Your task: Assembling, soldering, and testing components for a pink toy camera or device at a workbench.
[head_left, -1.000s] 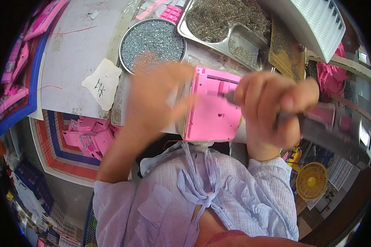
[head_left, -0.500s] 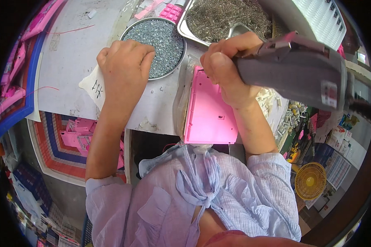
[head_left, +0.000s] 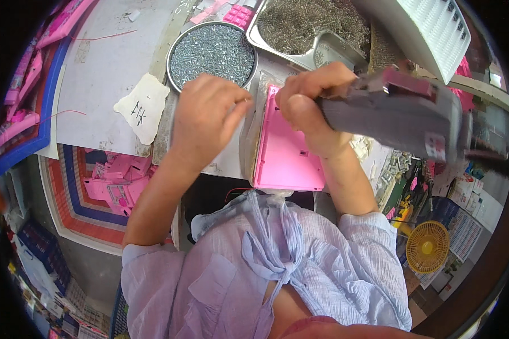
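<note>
My left hand (head_left: 209,116) is closed, thumb and forefinger pinched together, just left of a pink plastic panel (head_left: 285,155). Whatever sits between those fingertips is too small to make out. Directly beyond the hand stands a round metal bowl (head_left: 170,70) full of small silvery screws (head_left: 212,53). My right hand (head_left: 316,110) is wrapped round a dark grey electric screwdriver (head_left: 384,113), held sideways over the panel's upper right part. Its tip is hidden by my fingers. The panel lies flat at the table's near edge, on a surface wrapped in clear plastic.
A metal tray (head_left: 345,53) of small brownish metal parts lies at the back, beside a white ridged container (head_left: 430,34). Left are a torn paper label (head_left: 143,110) and a striped bin (head_left: 68,198) with pink parts. A yellow fan (head_left: 427,247) stands at right.
My left hand has come out of the bowl of screws, moving right and nearer toward the pink panel, its fingers pinched. My right hand has barely moved with the screwdriver.
</note>
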### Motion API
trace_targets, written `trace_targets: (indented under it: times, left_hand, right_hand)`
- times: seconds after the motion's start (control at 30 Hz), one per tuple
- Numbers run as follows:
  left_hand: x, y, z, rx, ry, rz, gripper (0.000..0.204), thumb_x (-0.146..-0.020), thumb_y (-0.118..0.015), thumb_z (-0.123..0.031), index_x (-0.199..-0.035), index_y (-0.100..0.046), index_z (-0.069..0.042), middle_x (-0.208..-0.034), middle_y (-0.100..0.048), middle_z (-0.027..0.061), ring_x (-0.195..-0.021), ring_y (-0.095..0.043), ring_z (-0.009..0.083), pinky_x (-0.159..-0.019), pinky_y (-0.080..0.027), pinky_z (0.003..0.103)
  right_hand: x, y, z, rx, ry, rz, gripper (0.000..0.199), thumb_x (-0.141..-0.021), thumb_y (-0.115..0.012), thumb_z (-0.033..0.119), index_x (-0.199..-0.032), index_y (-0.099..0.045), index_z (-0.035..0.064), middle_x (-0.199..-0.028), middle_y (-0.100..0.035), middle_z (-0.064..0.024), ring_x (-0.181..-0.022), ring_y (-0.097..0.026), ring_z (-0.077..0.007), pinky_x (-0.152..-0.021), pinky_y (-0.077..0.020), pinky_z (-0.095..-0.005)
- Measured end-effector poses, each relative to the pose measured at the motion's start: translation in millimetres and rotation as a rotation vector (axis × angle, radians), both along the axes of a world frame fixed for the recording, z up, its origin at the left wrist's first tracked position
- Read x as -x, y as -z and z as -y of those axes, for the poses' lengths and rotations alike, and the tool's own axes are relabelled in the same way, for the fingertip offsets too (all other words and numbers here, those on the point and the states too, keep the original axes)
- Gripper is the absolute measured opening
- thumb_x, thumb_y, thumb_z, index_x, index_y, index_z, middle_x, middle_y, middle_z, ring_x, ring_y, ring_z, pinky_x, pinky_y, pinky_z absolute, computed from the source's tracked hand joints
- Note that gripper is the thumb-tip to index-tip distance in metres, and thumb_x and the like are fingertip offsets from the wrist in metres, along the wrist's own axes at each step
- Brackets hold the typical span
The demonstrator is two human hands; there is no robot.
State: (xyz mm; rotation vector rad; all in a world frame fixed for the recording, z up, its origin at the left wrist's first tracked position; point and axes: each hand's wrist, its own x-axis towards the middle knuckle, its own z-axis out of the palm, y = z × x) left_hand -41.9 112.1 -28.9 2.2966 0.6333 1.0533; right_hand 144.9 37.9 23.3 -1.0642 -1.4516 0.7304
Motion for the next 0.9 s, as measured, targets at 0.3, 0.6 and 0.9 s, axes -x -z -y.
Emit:
trace_targets:
  times: [0.3,0.6,0.9]
  left_hand:
    - [3,-6,45,-0.013,0.027,0.126,0.026,-0.07,-0.084,-0.012,-0.09,-0.068,-0.011,-0.087,-0.065,0.0022,-0.08,-0.061,0.0245,-0.077,-0.042,0.04]
    - [15,-12,58,-0.032,0.089,0.133,0.023,-0.073,-0.083,-0.012,-0.09,-0.068,-0.01,-0.087,-0.066,0.0023,-0.081,-0.061,0.0242,-0.079,-0.042,0.04]
    - [50,-2,66,0.442,-0.121,0.09,0.012,-0.084,-0.075,-0.006,-0.078,-0.065,-0.006,-0.074,-0.062,0.0073,-0.067,-0.057,0.0241,-0.068,-0.045,0.035]
  right_hand:
    - [17,-54,26,-0.027,-0.136,-0.386,0.029,-0.102,-0.062,0.034,-0.113,-0.051,0.0097,-0.058,-0.046,0.005,-0.049,-0.045,-0.0105,-0.05,-0.0387,-0.0304]
    - [31,-49,36,-0.041,-0.177,-0.442,0.026,-0.101,-0.064,0.029,-0.107,-0.051,0.0088,-0.058,-0.047,0.003,-0.048,-0.045,-0.0117,-0.049,-0.0388,-0.0314]
    - [41,-27,58,0.119,-0.091,-0.277,0.024,-0.096,-0.067,0.019,-0.1,-0.047,0.007,-0.06,-0.049,-0.0019,-0.049,-0.045,-0.0119,-0.049,-0.0382,-0.032]
